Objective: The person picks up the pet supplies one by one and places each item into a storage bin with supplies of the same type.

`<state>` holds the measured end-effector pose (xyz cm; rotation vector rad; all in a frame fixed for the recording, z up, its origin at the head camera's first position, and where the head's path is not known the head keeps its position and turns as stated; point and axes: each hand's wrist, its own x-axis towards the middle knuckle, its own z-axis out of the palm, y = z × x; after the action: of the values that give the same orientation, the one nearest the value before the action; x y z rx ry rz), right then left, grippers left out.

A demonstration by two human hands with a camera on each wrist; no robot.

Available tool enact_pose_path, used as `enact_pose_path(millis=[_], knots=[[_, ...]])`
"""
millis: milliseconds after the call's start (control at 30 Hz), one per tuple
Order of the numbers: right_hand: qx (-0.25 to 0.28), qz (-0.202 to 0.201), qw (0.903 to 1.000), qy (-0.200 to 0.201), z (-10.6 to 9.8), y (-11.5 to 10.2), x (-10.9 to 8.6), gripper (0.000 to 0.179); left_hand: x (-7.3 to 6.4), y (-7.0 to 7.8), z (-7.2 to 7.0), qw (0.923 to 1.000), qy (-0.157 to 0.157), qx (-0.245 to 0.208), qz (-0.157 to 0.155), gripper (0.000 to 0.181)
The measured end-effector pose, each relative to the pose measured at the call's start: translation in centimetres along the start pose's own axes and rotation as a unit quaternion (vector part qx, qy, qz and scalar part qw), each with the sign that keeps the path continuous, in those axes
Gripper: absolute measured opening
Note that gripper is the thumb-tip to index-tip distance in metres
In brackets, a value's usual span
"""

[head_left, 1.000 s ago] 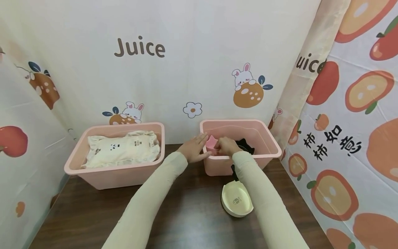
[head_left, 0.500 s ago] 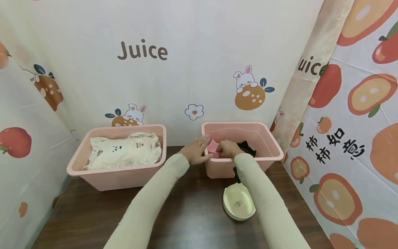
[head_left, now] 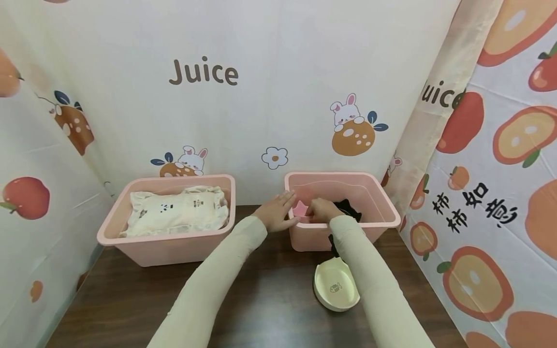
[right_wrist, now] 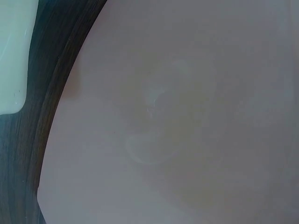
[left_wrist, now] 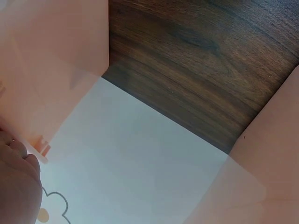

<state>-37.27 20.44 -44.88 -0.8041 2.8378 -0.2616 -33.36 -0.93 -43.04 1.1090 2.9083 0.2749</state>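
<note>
My left hand [head_left: 275, 212] rests across the left rim of the right-hand pink bin [head_left: 311, 240], fingers extended. In the left wrist view, part of that hand [left_wrist: 18, 182] shows at the lower left, up by the rim. Inside the bin my right hand [head_left: 323, 210] reaches down with bent fingers, pinching a pink piece with pointed tips [head_left: 300, 209]; its fingertips are mostly hidden. Right of that hand lies a black item with pointed corners [head_left: 348, 209]. The bin's wall [right_wrist: 154, 116] fills most of the right wrist view.
A cream dish with a fish print [head_left: 334, 287] sits on the dark wooden table [head_left: 261, 299], in front of the bin. Some black material [head_left: 334, 246] shows behind it. At left, another pink bin [head_left: 183, 251] holds a frilled cream pillow [head_left: 176, 210]. Printed curtains [head_left: 261, 96] surround the table.
The head view has shifted slightly, moving everything a little right and down in the picture. Both hands keep their places at the bin, and the pink piece stays beside the right hand.
</note>
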Motion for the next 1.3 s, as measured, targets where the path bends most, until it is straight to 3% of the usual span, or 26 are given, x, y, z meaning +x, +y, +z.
enact_pose_path(millis=[367, 667, 1033, 1300], knots=[[0.02, 0.025, 0.9994, -0.016, -0.18, -0.27, -0.17, 0.009, 0.01, 0.12, 0.04, 1.0, 0.001, -0.005, -0.003, 0.078], [0.025, 0.02, 0.9994, -0.012, -0.28, -0.3, -0.31, 0.011, -0.02, 0.28, -0.09, 0.9998, -0.004, -0.014, -0.01, 0.077], [0.045, 0.105, 0.9935, 0.004, 0.19, -0.24, -0.38, 0.003, -0.03, 0.16, 0.18, 1.0, -0.001, -0.007, -0.006, 0.077], [0.093, 0.111, 0.9893, 0.01, 0.3, 0.31, -0.51, 0.011, 0.1, 0.02, 0.28, 0.9999, -0.008, -0.002, -0.013, 0.078]])
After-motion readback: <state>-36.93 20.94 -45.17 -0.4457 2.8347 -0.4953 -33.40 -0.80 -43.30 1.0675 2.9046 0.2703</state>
